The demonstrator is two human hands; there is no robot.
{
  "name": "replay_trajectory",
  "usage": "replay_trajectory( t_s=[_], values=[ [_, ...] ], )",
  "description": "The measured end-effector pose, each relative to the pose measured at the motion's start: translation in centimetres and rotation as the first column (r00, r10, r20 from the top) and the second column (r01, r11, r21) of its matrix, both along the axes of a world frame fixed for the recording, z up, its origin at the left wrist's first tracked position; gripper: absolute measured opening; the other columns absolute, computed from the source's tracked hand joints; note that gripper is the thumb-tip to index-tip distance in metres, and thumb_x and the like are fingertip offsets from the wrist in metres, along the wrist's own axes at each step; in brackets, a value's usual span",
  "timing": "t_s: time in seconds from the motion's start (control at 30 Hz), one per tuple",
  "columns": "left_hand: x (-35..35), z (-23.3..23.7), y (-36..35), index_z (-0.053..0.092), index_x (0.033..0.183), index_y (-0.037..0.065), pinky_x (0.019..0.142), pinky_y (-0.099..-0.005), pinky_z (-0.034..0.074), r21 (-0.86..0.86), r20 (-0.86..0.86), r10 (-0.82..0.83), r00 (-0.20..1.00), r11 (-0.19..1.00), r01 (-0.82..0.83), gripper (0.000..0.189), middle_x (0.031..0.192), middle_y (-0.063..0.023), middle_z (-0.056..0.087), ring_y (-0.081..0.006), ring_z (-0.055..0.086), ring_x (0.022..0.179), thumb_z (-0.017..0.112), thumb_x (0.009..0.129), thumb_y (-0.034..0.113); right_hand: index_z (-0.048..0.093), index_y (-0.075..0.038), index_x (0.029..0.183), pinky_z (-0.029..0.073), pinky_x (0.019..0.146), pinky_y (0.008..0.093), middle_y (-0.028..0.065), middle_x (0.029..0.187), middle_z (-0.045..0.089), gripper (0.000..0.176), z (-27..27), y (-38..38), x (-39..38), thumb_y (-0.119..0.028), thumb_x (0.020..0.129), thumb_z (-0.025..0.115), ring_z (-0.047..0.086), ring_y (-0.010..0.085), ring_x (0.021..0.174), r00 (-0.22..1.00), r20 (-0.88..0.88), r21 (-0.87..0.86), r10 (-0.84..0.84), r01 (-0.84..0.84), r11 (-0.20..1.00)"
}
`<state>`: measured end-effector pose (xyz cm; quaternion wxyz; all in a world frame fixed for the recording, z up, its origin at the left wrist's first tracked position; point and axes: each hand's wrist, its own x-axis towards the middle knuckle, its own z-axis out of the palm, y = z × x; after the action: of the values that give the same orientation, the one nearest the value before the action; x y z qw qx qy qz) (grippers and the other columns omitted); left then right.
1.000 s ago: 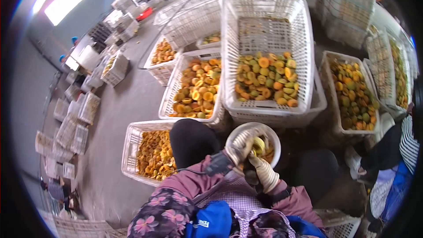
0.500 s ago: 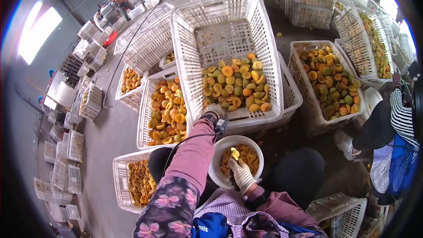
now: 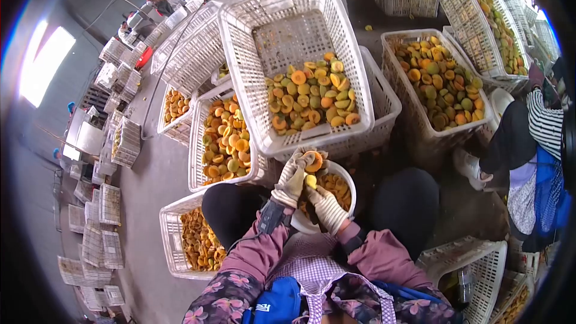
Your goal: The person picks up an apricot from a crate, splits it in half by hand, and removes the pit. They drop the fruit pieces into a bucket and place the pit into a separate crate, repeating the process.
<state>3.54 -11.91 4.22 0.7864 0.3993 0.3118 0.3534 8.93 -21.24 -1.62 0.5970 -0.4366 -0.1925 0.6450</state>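
My left hand [image 3: 291,177], in a pale glove, holds an orange fruit half [image 3: 313,161] above a white bucket [image 3: 351,187]. My right hand [image 3: 327,207], also gloved, is closed on a small yellow piece [image 3: 310,181] just below that fruit half; whether a tool is in it too, I cannot tell. Brownish fruit pieces [image 3: 337,189] lie in the bucket between my knees. Right beyond my hands a tilted white crate [image 3: 240,93] holds green and orange fruit halves [image 3: 309,93] at its near end.
Orange fruit halves fill a crate [image 3: 195,168] at the left, with another crate [image 3: 171,234] of darker pieces nearer me. On the right stands a full crate [image 3: 420,114], and beyond it sits a co-worker in striped sleeves [image 3: 545,123]. Stacked crates line the far left.
My left hand has come back from the tilted crate to the bucket with an orange fruit half. My right hand has risen slightly to meet it. The view has shifted a little.
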Motion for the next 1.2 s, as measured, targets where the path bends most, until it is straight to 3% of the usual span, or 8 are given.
replay_trajectory(
  t_s=[0.13, 0.27, 0.33, 0.43, 0.73, 1.0, 1.13, 1.2],
  values=[
    [-2.1, -4.7, -1.0, 0.051, 0.102, 0.007, 0.077, -0.0401, 0.051, -0.075, 0.223, 0.178, 0.958, 0.983, -0.165, 0.018, 0.094, -0.0120, 0.060, -0.0255, 0.059, 0.082, 0.044, 0.092, 0.020, 0.057, -0.008, 0.087, 0.039, 0.044, 0.0245, 0.0000, 0.064, 0.053, 0.031, 2.2, -1.0, 1.4, -0.039, 0.088, 0.052, 0.048, 0.0092, 0.049, 0.970, -0.185, -0.321, -0.160, 0.094, 0.942],
    [-2.7, -3.9, -1.9, 0.051, 0.108, 0.005, 0.084, -0.0392, 0.048, -0.206, 0.306, 0.135, 0.942, 0.976, -0.072, 0.030, 0.097, -0.0117, 0.059, -0.0248, 0.058, 0.090, 0.036, 0.097, 0.029, 0.054, -0.002, 0.108, 0.047, 0.067, 0.0389, 0.0216, 0.086, 0.063, 0.041, -0.1, -1.0, 0.4, -0.038, 0.089, 0.047, 0.060, 0.0371, 0.079, 0.746, 0.642, 0.115, -0.179, 0.137, 0.984],
    [-2.6, -3.7, -2.8, 0.051, 0.106, 0.003, 0.083, -0.0356, 0.049, -0.144, 0.340, 0.010, 0.940, 0.989, 0.041, 0.032, 0.097, -0.0119, 0.059, -0.0228, 0.059, 0.087, 0.037, 0.097, 0.029, 0.048, -0.001, 0.117, 0.044, 0.077, 0.0439, 0.0285, 0.095, 0.059, 0.045, 0.1, -1.5, 0.5, -0.037, 0.089, 0.045, 0.055, 0.0437, 0.093, 0.757, 0.650, 0.031, -0.068, 0.063, 0.998],
    [-1.1, -2.6, -4.8, 0.053, 0.100, 0.002, 0.076, -0.0285, 0.049, 0.118, -0.093, 0.265, 0.960, 0.960, -0.254, 0.031, 0.091, -0.0092, 0.060, -0.0167, 0.058, 0.083, 0.039, 0.097, 0.029, 0.041, -0.003, 0.127, 0.045, 0.075, 0.0424, 0.0269, 0.096, 0.060, 0.048, 2.1, -1.9, 0.7, -0.034, 0.090, 0.045, 0.057, 0.0419, 0.091, 0.704, 0.710, -0.041, 0.000, 0.042, 0.998],
    [-0.2, -1.3, -5.4, 0.052, 0.090, 0.003, 0.066, -0.0261, 0.044, 0.155, 0.047, 0.171, 0.984, 0.972, -0.176, 0.030, 0.083, -0.0086, 0.056, -0.0155, 0.052, 0.072, 0.048, 0.093, 0.032, 0.052, -0.002, 0.110, 0.046, 0.069, 0.0292, 0.0096, 0.086, 0.060, 0.034, 2.1, -2.6, 0.5, -0.031, 0.092, 0.048, 0.055, 0.0186, 0.076, 1.000, 0.001, -0.021, 0.030, -0.030, 0.999],
    [-2.7, -1.4, -4.4, 0.045, 0.083, 0.005, 0.055, -0.0239, 0.038, 0.290, 0.020, -0.190, 0.982, 0.941, 0.176, 0.026, 0.072, -0.0074, 0.048, -0.0143, 0.045, 0.063, 0.050, 0.089, 0.030, 0.055, -0.010, 0.091, 0.031, 0.037, 0.0241, -0.0045, 0.052, 0.040, 0.032, 5.9, -3.8, 3.3, -0.041, 0.091, 0.046, 0.034, 0.0079, 0.038, 0.831, -0.342, -0.112, 0.438, -0.499, 0.859],
    [-3.1, -1.7, -5.4, 0.044, 0.092, 0.005, 0.057, -0.0238, 0.039, 0.276, -0.113, 0.062, 0.992, 0.961, -0.029, 0.021, 0.075, -0.0075, 0.048, -0.0148, 0.046, 0.064, 0.049, 0.088, 0.025, 0.057, -0.010, 0.084, 0.030, 0.035, 0.0205, -0.0045, 0.051, 0.046, 0.037, 6.2, -3.5, 2.7, -0.045, 0.091, 0.045, 0.038, 0.0057, 0.038, 0.904, -0.090, -0.129, 0.418, -0.427, 0.895],
    [-2.7, -1.0, -5.3, 0.051, 0.102, 0.003, 0.066, -0.0227, 0.044, 0.324, -0.090, 0.081, 0.993, 0.945, -0.048, 0.024, 0.078, -0.0024, 0.054, -0.0106, 0.053, 0.069, 0.052, 0.092, 0.024, 0.059, -0.011, 0.081, 0.032, 0.036, 0.0199, -0.0047, 0.050, 0.046, 0.038, 5.2, -3.2, 0.1, -0.046, 0.090, 0.047, 0.040, 0.0054, 0.039, 0.991, -0.104, -0.085, 0.086, -0.095, 0.992]
  ],
)
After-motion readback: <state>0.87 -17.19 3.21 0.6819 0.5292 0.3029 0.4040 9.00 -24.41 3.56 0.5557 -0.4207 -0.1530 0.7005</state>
